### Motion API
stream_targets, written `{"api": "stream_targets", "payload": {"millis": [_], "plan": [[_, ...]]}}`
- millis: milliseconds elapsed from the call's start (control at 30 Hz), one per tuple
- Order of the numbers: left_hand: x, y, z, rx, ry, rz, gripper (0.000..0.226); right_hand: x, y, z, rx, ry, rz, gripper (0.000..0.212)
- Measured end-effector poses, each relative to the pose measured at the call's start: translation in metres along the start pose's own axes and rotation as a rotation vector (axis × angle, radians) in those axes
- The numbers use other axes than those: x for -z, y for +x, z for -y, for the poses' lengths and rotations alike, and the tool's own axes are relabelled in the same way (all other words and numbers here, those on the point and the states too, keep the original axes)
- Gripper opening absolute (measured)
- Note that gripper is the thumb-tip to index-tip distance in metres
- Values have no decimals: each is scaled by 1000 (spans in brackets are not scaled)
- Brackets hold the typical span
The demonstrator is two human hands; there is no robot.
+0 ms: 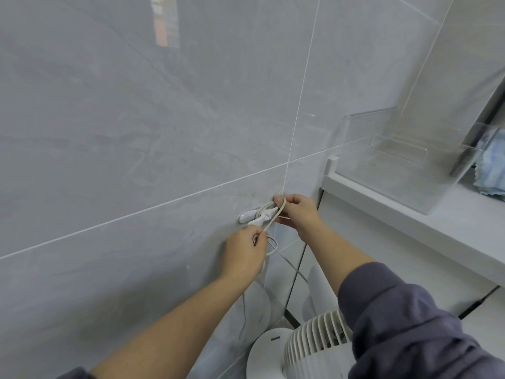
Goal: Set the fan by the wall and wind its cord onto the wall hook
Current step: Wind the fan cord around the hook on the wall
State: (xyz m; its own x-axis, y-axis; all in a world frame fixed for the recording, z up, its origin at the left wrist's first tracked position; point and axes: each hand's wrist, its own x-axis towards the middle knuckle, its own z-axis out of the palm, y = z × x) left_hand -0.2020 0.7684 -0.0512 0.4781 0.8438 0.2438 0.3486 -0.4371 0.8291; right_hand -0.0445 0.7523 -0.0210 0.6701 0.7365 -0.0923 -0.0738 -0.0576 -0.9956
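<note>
The white cord (272,219) is looped round a small white hook (249,216) stuck to the grey tiled wall (136,119), just below the point where two grout lines cross. From there one strand drops down along the wall and another slants towards the white fan (314,343). The fan stands low against that wall, directly under the hook, with its ribbed grille facing up. Its round base (263,354) carries a short dark mark too small to read. A grey-purple sleeve (410,332) covers part of the fan's right side. Off to the right a white shelf (396,222) runs out from the wall. On it sit an open clear plastic box (382,184) and, further along, a crumpled pale blue cloth (492,165). The left hand (244,255) is just below the hook, fingers curled, pinching the cord with a small loop hanging from its grip. The right hand (296,212) is beside the hook, its fingers closed on the loop there.
</note>
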Motion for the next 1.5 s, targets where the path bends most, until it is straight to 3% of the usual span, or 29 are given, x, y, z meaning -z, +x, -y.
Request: {"api": "stream_targets", "payload": {"millis": [367,667,833,1000,1067,1200,1400,1500], "plan": [[-3,-1,3,45,-51,18,21,9,3,-1,6,-21,48,17],[-16,0,-1,193,-230,46,21,29,8,-4,-26,-48,76,13],[-18,3,7,259,-225,41,25,38,8,2,-78,-65,209,17],[-29,6,3,267,-173,97,27,45,-1,13,-47,-156,243,34],[-33,9,2,269,-161,121,28,42,-2,16,-18,-227,253,32],[-36,13,4,267,-135,148,27,35,-3,18,-2,-278,178,14],[-31,11,15,242,-88,149,26,16,-6,9,-224,-131,34,17],[-26,7,23,214,-77,146,25,6,-8,8,-317,-182,-23,18]]}}
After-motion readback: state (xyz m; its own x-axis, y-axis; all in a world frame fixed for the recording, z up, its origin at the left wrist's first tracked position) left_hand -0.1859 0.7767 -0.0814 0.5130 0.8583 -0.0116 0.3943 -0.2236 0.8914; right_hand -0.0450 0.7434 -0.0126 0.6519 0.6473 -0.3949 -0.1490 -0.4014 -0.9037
